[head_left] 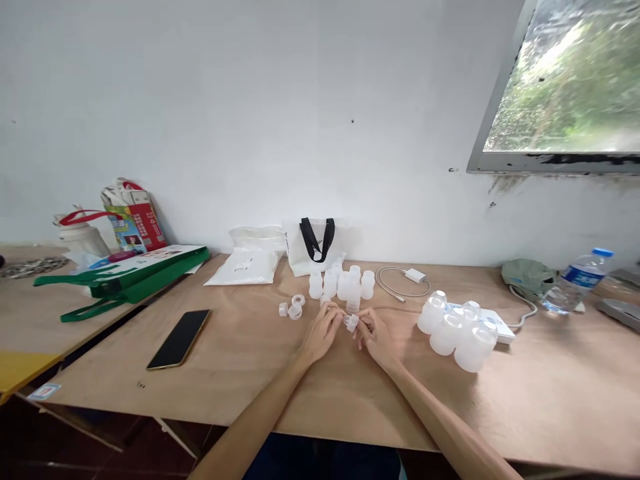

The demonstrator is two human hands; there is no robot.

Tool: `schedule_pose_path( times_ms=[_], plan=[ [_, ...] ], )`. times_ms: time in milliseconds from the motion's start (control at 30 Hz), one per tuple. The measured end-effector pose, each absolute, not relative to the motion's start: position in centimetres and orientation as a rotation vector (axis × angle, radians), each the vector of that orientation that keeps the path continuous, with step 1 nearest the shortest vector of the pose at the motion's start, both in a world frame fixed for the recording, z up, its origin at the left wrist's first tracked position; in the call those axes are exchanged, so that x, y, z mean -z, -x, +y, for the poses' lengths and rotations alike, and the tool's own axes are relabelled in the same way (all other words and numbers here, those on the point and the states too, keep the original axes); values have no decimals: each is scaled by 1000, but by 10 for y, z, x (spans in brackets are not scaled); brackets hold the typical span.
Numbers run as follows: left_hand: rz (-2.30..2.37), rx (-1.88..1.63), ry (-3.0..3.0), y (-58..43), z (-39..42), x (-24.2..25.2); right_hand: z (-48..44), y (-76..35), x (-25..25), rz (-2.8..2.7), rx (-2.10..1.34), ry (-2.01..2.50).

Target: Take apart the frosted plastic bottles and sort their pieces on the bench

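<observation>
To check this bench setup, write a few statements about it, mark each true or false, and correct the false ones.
The right hand holds a small clear plastic piece at its fingertips. True.
The left hand holds the phone. False: the phone lies flat on the table, away from both hands.
The window is at the upper left. False: it is at the upper right.
A water bottle with a blue cap is at the table's right end. True.
A white bag with black handles is behind the small bottles. True.

Small plastic bottles (344, 285) stand ahead of the right hand (376, 339), blocking forward passage.
</observation>
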State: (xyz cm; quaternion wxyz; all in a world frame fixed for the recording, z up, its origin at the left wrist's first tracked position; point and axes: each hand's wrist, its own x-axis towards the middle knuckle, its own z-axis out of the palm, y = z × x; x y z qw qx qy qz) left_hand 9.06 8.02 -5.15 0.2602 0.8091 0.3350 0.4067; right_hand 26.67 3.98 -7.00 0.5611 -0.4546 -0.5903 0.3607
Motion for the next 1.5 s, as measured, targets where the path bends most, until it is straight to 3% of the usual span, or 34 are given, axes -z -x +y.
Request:
schedule_pose_path(
  times_ms=[267, 500, 633, 767, 933, 1067, 1200, 1500],
  plan=[
    [883, -856, -2230, -87, 76, 53, 38, -270, 72, -1423, -969, 1056],
    [894, -813, -2259, -85, 80, 58, 37, -271, 66, -1250, -1277, 987],
    [845, -796, -2253, -84, 80, 58, 36, -270, 63, -1287, -1271, 992],
    [784, -892, -2175, -87, 79, 60, 36, -267, 64, -1209, -1348, 909],
    [691, -950, -1665, -93, 88, 63, 36, -265, 63, -1132, -1334, 896],
    [782, -1317, -1329, -81, 109, 58, 40, -273, 63, -1050, -1224, 916],
    [917, -1555, -1284, -70, 124, 58, 47, -279, 68, -1010, -1145, 996],
    [1084, -1677, -1434, -76, 129, 55, 49, -278, 70, -1099, -1115, 1067]
  ],
)
